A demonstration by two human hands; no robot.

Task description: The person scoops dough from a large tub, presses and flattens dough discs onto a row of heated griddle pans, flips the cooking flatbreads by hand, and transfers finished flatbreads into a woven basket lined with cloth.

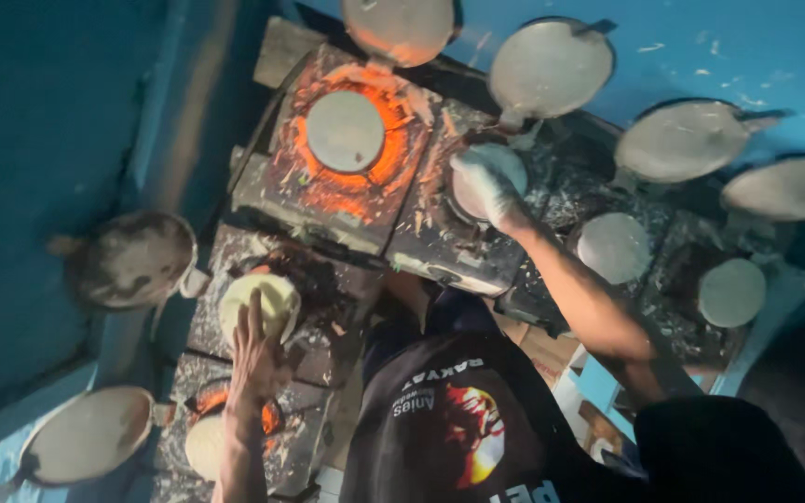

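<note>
Figure. Head view looking down over a row of small burners. The left hand (255, 349) is seen at lower left of the frame, fingers extended and spread flat, its fingertips laid on the edge of a pale yellow dough disc (259, 303); nothing is gripped, the disc being pressed or steadied from above, presumably because the soft round must be kept flat on its hot plate. The right hand (483, 183), near the upper centre, is dusted white and is curled down over a second pale disc (491, 182) on the neighbouring burner; whether that disc is pinched or only touched cannot be told.

To the left of the right hand, a grey round plate (345, 130) is ringed by an orange glow (393, 154), showing the burner beneath to be lit. A fainter glow is seen at lower left beside another pale disc (205, 445). Hinged round lids (552, 67) are stood open behind each burner, along the upper right and the left edge of the frame, so that the plates lie exposed. Two further grey plates (615, 247) lie at right.

The tabletop (440, 244) is dark, charred and strewn with crumbs and flakes. A blue painted wall (48, 140) encloses the station at left and top; the room is dim.
</note>
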